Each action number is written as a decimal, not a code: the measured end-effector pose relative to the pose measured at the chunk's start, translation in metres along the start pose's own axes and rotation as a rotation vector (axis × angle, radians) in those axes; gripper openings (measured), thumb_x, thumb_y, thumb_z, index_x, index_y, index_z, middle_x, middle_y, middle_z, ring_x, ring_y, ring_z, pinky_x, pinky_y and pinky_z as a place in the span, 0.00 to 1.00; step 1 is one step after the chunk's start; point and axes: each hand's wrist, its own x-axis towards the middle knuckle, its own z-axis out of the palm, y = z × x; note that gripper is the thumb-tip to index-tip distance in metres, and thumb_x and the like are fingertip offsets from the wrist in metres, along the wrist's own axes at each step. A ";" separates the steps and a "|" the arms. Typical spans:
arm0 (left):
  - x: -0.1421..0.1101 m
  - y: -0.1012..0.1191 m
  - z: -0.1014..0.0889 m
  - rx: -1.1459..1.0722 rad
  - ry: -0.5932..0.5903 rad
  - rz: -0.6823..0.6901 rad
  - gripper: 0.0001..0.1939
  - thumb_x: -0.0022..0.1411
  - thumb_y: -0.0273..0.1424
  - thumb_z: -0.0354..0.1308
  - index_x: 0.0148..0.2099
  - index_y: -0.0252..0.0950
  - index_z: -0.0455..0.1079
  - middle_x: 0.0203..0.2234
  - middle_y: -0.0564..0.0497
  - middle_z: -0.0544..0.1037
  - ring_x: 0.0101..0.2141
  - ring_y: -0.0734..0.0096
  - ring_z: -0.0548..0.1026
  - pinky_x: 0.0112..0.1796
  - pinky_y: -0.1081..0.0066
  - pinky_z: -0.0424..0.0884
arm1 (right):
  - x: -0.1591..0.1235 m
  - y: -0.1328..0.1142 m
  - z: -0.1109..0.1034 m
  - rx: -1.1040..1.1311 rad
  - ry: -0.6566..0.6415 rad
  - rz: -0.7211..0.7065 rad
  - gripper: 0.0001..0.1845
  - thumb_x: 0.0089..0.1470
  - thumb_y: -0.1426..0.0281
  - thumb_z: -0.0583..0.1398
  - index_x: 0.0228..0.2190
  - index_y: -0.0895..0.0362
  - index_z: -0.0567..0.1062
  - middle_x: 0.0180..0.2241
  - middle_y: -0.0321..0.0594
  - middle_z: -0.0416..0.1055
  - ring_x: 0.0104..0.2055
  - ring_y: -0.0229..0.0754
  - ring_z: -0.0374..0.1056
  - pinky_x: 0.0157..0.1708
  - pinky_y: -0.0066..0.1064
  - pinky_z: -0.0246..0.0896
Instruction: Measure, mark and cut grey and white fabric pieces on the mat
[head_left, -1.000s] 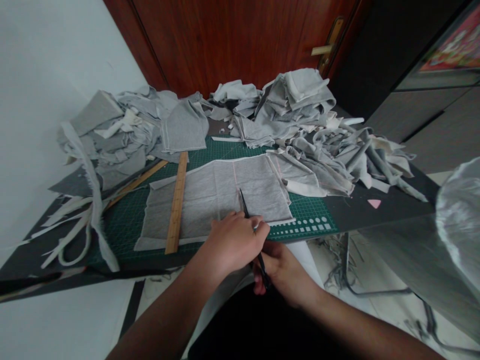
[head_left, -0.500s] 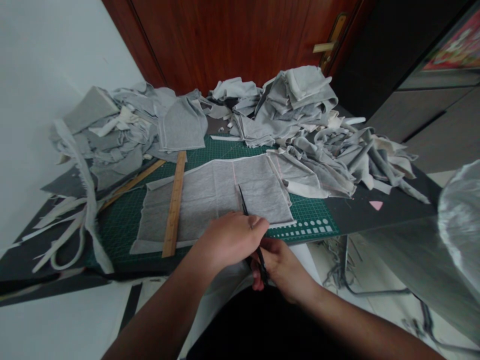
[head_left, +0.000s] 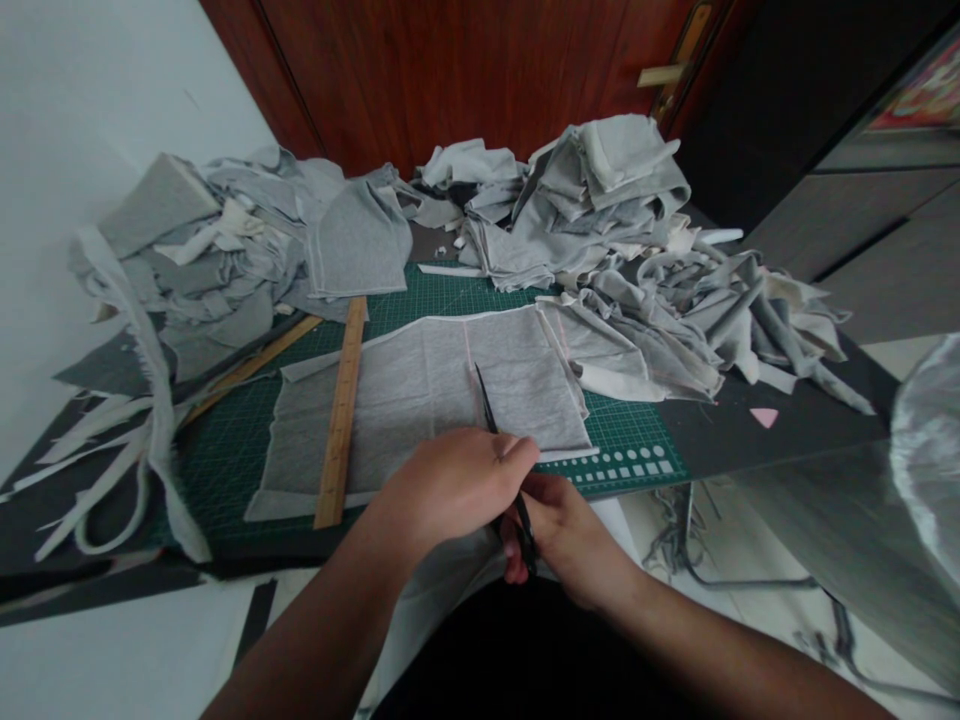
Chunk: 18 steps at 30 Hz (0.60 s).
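A piece of grey fabric [head_left: 390, 400] with a pale pink line across it lies flat on the green cutting mat [head_left: 420, 288]. My right hand [head_left: 559, 525], closed round the handles, holds black scissors [head_left: 487, 402] at the mat's front edge. Their dark blade points away from me over the fabric, close to the pink line. My left hand [head_left: 457, 480] rests on the fabric's near edge beside the blade, thumb toward the scissors. Its fingers look closed on the cloth, though their tips are hidden. A wooden ruler [head_left: 341, 420] lies across the fabric's left part.
Heaps of grey cloth scraps [head_left: 232, 270] stand at the back left, with a larger pile [head_left: 592, 200] at the back right. Pale strips [head_left: 150, 370] hang toward the left front edge. A second wooden strip [head_left: 255, 365] and a pink triangular chalk piece [head_left: 764, 417] are on the table.
The whole view has shifted slightly. Both hands and the scissors keep nearly the same place on the fabric, with no clear change of grip.
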 end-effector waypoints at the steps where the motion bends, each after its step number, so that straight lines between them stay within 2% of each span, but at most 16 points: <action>1: 0.001 0.000 -0.001 -0.002 -0.006 -0.010 0.29 0.73 0.43 0.36 0.34 0.40 0.77 0.31 0.46 0.83 0.33 0.60 0.79 0.32 0.67 0.65 | 0.001 0.000 0.000 0.005 0.004 0.000 0.33 0.49 0.40 0.64 0.29 0.60 0.72 0.19 0.35 0.70 0.16 0.33 0.65 0.16 0.23 0.61; 4: 0.002 -0.002 -0.001 -0.004 -0.010 -0.006 0.28 0.73 0.42 0.38 0.35 0.40 0.77 0.33 0.46 0.83 0.34 0.60 0.79 0.32 0.67 0.65 | 0.003 -0.002 0.000 0.014 0.012 0.006 0.32 0.50 0.41 0.64 0.29 0.60 0.72 0.18 0.35 0.70 0.16 0.33 0.65 0.17 0.23 0.62; 7: 0.002 -0.006 0.003 0.006 0.009 0.063 0.25 0.73 0.40 0.40 0.39 0.41 0.78 0.35 0.47 0.83 0.35 0.61 0.79 0.34 0.67 0.66 | 0.004 -0.005 -0.001 0.018 0.006 0.015 0.30 0.50 0.43 0.65 0.30 0.60 0.73 0.17 0.33 0.68 0.16 0.33 0.65 0.17 0.23 0.61; 10: 0.003 -0.008 0.007 0.048 0.057 0.086 0.22 0.73 0.38 0.41 0.44 0.41 0.77 0.41 0.46 0.83 0.40 0.59 0.79 0.39 0.65 0.69 | 0.003 -0.007 -0.001 0.020 -0.007 0.013 0.29 0.50 0.44 0.66 0.26 0.59 0.71 0.17 0.32 0.67 0.16 0.33 0.65 0.17 0.23 0.60; 15: 0.013 -0.006 0.010 0.188 0.277 -0.032 0.22 0.72 0.39 0.41 0.58 0.45 0.72 0.51 0.43 0.78 0.50 0.47 0.74 0.46 0.53 0.69 | 0.002 -0.007 -0.003 0.028 -0.021 0.036 0.26 0.51 0.48 0.66 0.28 0.58 0.70 0.18 0.31 0.68 0.17 0.33 0.66 0.18 0.23 0.61; 18: 0.020 -0.003 0.011 0.218 0.335 -0.097 0.23 0.73 0.41 0.41 0.60 0.45 0.71 0.53 0.41 0.75 0.55 0.41 0.69 0.48 0.47 0.69 | 0.002 -0.009 -0.003 0.033 -0.018 0.060 0.24 0.52 0.49 0.66 0.30 0.58 0.70 0.19 0.31 0.69 0.17 0.33 0.66 0.17 0.23 0.60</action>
